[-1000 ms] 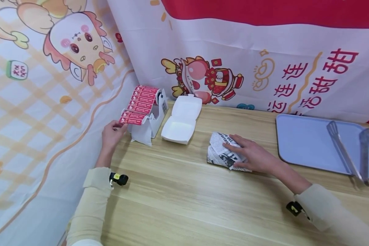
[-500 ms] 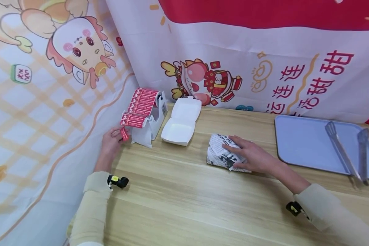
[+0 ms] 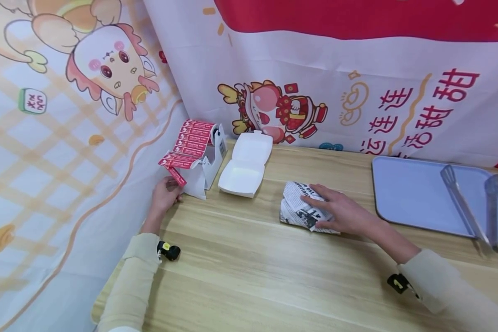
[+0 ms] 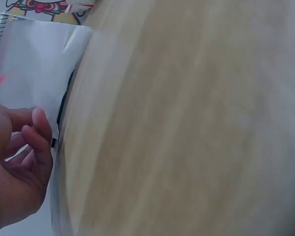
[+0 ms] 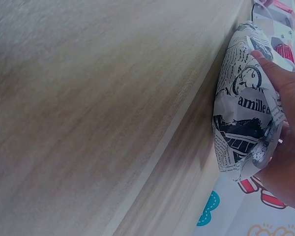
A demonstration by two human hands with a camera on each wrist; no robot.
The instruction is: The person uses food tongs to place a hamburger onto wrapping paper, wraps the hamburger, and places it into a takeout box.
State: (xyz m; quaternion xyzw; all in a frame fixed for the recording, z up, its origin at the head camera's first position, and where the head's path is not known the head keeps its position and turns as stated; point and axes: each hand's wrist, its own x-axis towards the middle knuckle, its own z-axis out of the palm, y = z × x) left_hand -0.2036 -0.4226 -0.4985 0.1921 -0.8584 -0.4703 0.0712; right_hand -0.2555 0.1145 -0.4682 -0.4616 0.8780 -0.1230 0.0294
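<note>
My left hand point(image 3: 166, 195), fingers curled, is beside a red label point(image 3: 176, 176) that hangs askew below the label strip point(image 3: 192, 143) on its white dispenser point(image 3: 216, 159). In the left wrist view the thumb and a fingertip of that hand point(image 4: 24, 157) come close together before white paper point(image 4: 34, 59); no label shows between them, so whether it is pinched is unclear. My right hand point(image 3: 340, 210) rests with spread fingers on a newspaper-print paper parcel point(image 3: 294, 207). In the right wrist view one digit lies along the parcel point(image 5: 243, 108); the other fingers are hidden.
An opened white takeaway box point(image 3: 242, 173) stands right of the dispenser. Farther right, a blue tray point(image 3: 415, 198) carries metal tongs point(image 3: 460, 198). Printed cloth point(image 3: 336, 60) hangs behind the wooden table point(image 3: 249, 272) and along its left side.
My left hand drew down from the strip with a red label at its fingers, then shifted right; the label now slants below the strip. My right hand stays on the parcel.
</note>
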